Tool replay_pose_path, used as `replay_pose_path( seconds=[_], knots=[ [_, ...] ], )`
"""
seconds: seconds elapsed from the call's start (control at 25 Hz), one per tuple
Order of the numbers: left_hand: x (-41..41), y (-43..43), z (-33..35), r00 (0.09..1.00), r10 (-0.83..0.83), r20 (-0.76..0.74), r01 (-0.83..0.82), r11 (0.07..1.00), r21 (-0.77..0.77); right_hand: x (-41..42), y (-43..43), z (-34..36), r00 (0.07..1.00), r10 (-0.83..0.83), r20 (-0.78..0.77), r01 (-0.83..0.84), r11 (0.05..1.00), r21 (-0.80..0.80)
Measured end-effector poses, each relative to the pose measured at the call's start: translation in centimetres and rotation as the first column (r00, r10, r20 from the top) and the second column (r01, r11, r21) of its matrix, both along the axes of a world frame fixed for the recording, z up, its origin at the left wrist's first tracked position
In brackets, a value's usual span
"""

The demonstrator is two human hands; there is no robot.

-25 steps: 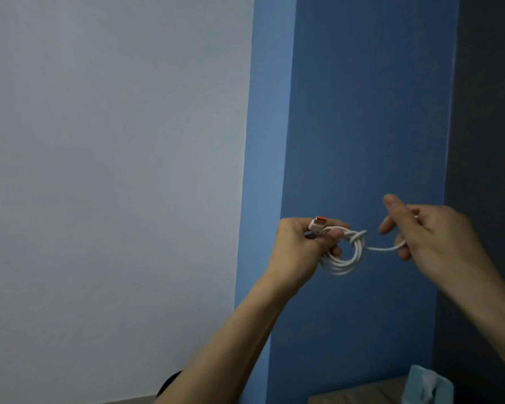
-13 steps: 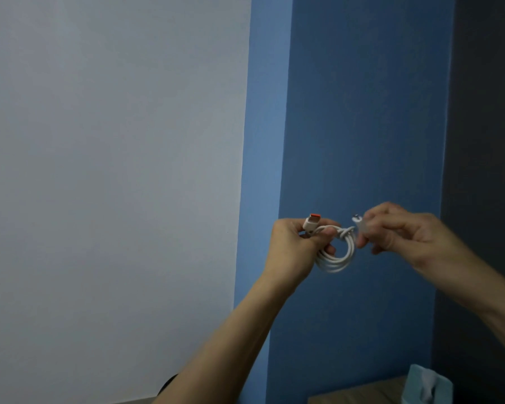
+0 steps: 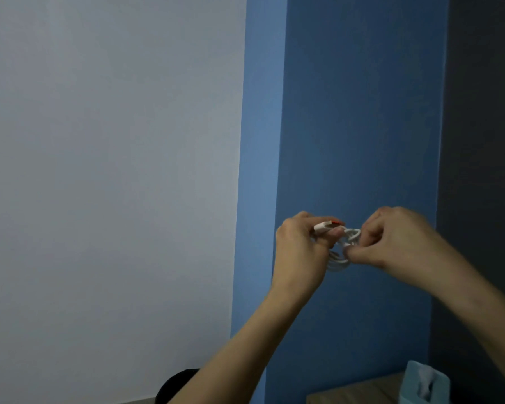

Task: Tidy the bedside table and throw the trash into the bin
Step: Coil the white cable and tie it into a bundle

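Both bare hands are raised in front of the blue wall, close together at about the same height. The left hand (image 3: 299,246) is closed around one small coiled white charging cable (image 3: 343,252), its thumb pressing the cable's white plug with an orange tip (image 3: 328,226) against the fingers, so the plug lies nearly level and points right. The right hand (image 3: 391,237) meets it from the other side, fingers curled and thumb pressed to forefinger, pinching the cable at the top and right of the coil. The loops hang down between the two hands, a few turns of thin white cord; I cannot count the turns exactly, and the cable's other end is hidden in the right hand's grip. The cable is held in the air, well above the furniture below.

No brand, label or writing can be read anywhere; the plug is too small and soft in focus to show any mark.

At the bottom right stands one light blue tissue box (image 3: 426,384) with a white tissue poking from its slot, sitting on the wooden worktop (image 3: 353,392), of which only a corner shows. One dark rounded object (image 3: 175,384) peeks in at the bottom edge beside the left forearm; what it is I cannot tell. A pale grey-white wall (image 3: 108,185) fills the left half of the room.
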State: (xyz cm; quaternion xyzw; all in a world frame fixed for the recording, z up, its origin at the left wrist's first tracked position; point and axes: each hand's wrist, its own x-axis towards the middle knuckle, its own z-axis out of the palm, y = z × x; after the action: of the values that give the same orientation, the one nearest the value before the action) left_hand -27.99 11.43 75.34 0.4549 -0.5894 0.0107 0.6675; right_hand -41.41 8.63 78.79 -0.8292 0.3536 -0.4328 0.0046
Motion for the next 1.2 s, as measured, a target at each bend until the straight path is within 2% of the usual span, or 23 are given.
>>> replay_pose_path(
  seconds=[0.08, 0.16, 0.28, 0.36, 0.48, 0.6, 0.72, 0.8, 0.92, 0.96, 1.0, 1.2],
  knots=[
    [-0.2, 0.1, 0.3, 1.0, 0.009, 0.005, -0.009, 1.0, -0.027, 0.5, -0.1, -0.3, 0.994, -0.025, 0.111, 0.026, 1.0, -0.004],
    [-0.1, 0.1, 0.5, 1.0, -0.004, -0.022, 0.003, 0.999, -0.042, 0.8, -0.4, -0.9, 0.971, 0.01, 0.238, -0.024, 0.998, 0.057],
    [0.1, 0.1, 0.5, 0.995, -0.047, -0.083, 0.043, 0.998, -0.055, 1.6, -1.1, -1.7, 0.893, 0.096, 0.439, -0.205, 0.956, 0.208],
    [0.3, 0.0, 0.4, 0.992, -0.058, -0.108, 0.052, 0.997, -0.064, 2.1, -1.5, -2.1, 0.816, 0.131, 0.563, -0.345, 0.892, 0.293],
    [0.1, 0.0, 0.1, 0.988, -0.089, -0.129, 0.082, 0.995, -0.053, 2.6, -1.7, -2.5, 0.76, 0.244, 0.602, -0.525, 0.777, 0.348],
    [0.0, -0.1, 0.0, 0.984, -0.113, -0.138, 0.107, 0.993, -0.051, 3.0, -1.6, -2.9, 0.699, 0.34, 0.629, -0.608, 0.745, 0.274],
    [0.3, -0.3, 0.1, 0.984, -0.117, -0.135, 0.108, 0.992, -0.066, 2.8, -1.6, -3.0, 0.642, 0.329, 0.693, -0.663, 0.692, 0.285],
    [0.3, -0.2, 0.2, 0.982, -0.126, -0.141, 0.118, 0.991, -0.062, 2.2, -1.9, -3.0, 0.578, 0.36, 0.732, -0.763, 0.557, 0.328],
    [0.5, -0.2, 0.3, 0.973, -0.155, -0.173, 0.144, 0.987, -0.071, 1.4, -2.6, -3.0, 0.366, 0.367, 0.855, -0.928, 0.212, 0.306],
    [0.5, -0.2, 0.4, 0.969, -0.168, -0.178, 0.157, 0.985, -0.077, 1.3, -2.9, -3.0, 0.307, 0.325, 0.894, -0.951, 0.13, 0.28],
    [0.6, -0.2, 0.5, 0.968, -0.178, -0.177, 0.167, 0.983, -0.079, 1.3, -3.3, -3.1, 0.278, 0.304, 0.911, -0.961, 0.097, 0.26],
    [0.9, -0.1, 0.5, 0.952, -0.248, -0.18, 0.242, 0.969, -0.054, 1.0, -4.4, -2.6, 0.393, 0.347, 0.852, -0.919, 0.193, 0.345]
  ],
)
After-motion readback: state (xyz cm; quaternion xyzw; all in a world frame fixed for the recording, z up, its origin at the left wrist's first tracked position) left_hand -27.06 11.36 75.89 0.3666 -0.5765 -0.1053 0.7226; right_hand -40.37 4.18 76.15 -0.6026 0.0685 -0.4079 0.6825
